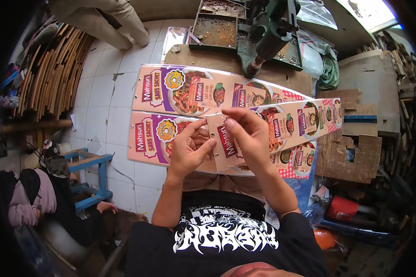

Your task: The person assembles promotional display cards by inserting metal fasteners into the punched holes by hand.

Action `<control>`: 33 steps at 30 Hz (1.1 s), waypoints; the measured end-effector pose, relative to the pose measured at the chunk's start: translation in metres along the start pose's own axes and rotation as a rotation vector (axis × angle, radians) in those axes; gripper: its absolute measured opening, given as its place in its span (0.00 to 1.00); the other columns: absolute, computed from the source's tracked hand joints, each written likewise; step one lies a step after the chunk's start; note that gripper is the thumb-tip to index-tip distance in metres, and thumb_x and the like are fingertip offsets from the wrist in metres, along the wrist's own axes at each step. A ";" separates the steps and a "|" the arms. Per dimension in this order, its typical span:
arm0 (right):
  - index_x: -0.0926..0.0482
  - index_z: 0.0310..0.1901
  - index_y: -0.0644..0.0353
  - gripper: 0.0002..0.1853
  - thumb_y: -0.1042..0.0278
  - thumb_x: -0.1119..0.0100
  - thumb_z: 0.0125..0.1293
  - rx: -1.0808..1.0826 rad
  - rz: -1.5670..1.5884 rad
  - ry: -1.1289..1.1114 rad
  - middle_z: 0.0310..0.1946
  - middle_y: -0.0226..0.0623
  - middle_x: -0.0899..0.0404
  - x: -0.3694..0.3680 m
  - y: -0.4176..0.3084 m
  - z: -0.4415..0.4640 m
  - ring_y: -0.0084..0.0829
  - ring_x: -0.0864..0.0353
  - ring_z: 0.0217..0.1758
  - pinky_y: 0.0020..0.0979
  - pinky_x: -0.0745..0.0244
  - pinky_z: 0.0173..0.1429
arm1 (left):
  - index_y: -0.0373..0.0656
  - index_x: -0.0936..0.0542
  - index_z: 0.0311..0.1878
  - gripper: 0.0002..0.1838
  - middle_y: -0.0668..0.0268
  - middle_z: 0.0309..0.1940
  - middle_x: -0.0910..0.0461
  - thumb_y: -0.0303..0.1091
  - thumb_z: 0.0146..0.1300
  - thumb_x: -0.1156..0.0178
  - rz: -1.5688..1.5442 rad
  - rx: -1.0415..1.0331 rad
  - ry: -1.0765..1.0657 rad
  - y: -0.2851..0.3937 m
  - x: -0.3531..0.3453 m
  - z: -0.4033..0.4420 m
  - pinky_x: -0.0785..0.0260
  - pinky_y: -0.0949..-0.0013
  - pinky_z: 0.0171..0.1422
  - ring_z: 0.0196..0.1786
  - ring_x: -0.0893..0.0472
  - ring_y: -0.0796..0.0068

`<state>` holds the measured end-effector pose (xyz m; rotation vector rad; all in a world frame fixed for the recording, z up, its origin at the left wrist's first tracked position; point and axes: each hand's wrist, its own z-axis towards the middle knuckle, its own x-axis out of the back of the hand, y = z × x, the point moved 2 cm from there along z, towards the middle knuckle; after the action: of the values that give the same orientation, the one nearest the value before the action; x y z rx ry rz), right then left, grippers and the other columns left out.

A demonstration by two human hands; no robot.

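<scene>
Printed sheets marked "Mahsuri" and "Saus Sachet" lie over one another before me, an upper one (159, 90) and a lower one (148, 138) with metal eyelets at their left ends. A further printed strip (282, 124) lies slanted on top, its left end between my hands. My left hand (192, 147) is at that end, thumb and fingers drawn together beside an eyelet. Above the strip's left part, my right hand (247, 131) has thumb and forefinger pinched together; what they hold, if anything, is too small to make out.
Beyond the sheets stands a dark green press (263, 46) with trays (217, 32) of small metal parts. Cardboard pieces (349, 154) lie at right, a blue frame (92, 173) at left. Another person's legs (120, 23) show at upper left, and a seated person (51, 194) at lower left.
</scene>
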<state>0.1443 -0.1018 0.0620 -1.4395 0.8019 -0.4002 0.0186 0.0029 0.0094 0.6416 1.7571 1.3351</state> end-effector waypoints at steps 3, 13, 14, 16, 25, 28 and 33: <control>0.20 0.50 0.67 0.12 0.70 0.40 0.68 -0.063 0.142 -0.044 0.30 0.26 0.22 -0.010 -0.005 0.032 0.13 0.28 0.29 0.18 0.32 0.34 | 0.28 0.33 0.64 0.27 0.57 0.39 0.19 0.19 0.62 0.38 0.009 0.041 0.008 0.003 0.000 -0.001 0.21 0.76 0.39 0.41 0.15 0.73; 0.23 0.55 0.70 0.14 0.73 0.46 0.72 0.161 0.127 0.034 0.37 0.31 0.21 0.017 -0.015 0.007 0.17 0.25 0.37 0.20 0.28 0.43 | 0.32 0.37 0.62 0.23 0.55 0.50 0.25 0.17 0.63 0.49 -0.047 -0.223 0.078 0.001 0.005 -0.002 0.27 0.70 0.58 0.53 0.22 0.74; 0.25 0.56 0.71 0.14 0.73 0.47 0.73 0.202 0.113 0.069 0.36 0.31 0.22 0.027 -0.020 0.000 0.19 0.24 0.37 0.22 0.27 0.44 | 0.33 0.37 0.62 0.23 0.55 0.50 0.25 0.19 0.64 0.50 -0.097 -0.193 0.091 -0.001 0.008 -0.001 0.29 0.70 0.59 0.54 0.23 0.74; 0.25 0.56 0.71 0.14 0.73 0.46 0.73 0.246 0.152 0.199 0.34 0.31 0.23 0.052 -0.023 -0.012 0.20 0.23 0.37 0.23 0.25 0.45 | 0.34 0.38 0.64 0.22 0.55 0.50 0.25 0.24 0.67 0.52 -0.135 -0.148 0.120 -0.001 0.008 0.000 0.29 0.71 0.58 0.52 0.23 0.75; 0.24 0.54 0.67 0.12 0.73 0.44 0.72 0.446 0.278 0.763 0.35 0.31 0.20 0.182 -0.013 -0.070 0.20 0.21 0.34 0.24 0.20 0.42 | 0.29 0.38 0.68 0.29 0.50 0.51 0.19 0.23 0.65 0.43 0.041 -0.223 0.202 0.053 0.023 0.005 0.24 0.70 0.57 0.50 0.18 0.72; 0.23 0.53 0.63 0.12 0.71 0.43 0.71 0.443 0.259 0.875 0.35 0.29 0.21 0.215 -0.008 -0.090 0.19 0.22 0.32 0.22 0.21 0.38 | 0.29 0.38 0.69 0.30 0.52 0.50 0.19 0.22 0.64 0.43 0.062 -0.194 0.252 0.082 0.053 0.028 0.24 0.74 0.54 0.49 0.18 0.75; 0.23 0.53 0.61 0.12 0.69 0.43 0.71 0.410 0.229 1.005 0.34 0.27 0.22 0.235 -0.004 -0.099 0.18 0.22 0.32 0.22 0.23 0.36 | 0.31 0.38 0.71 0.34 0.53 0.52 0.20 0.29 0.65 0.38 0.385 -0.103 0.248 0.086 0.122 0.088 0.25 0.71 0.56 0.52 0.19 0.72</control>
<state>0.2375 -0.3349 0.0147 -0.6883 1.5523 -1.0746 0.0205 0.1727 0.0455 0.8130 1.8018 1.8222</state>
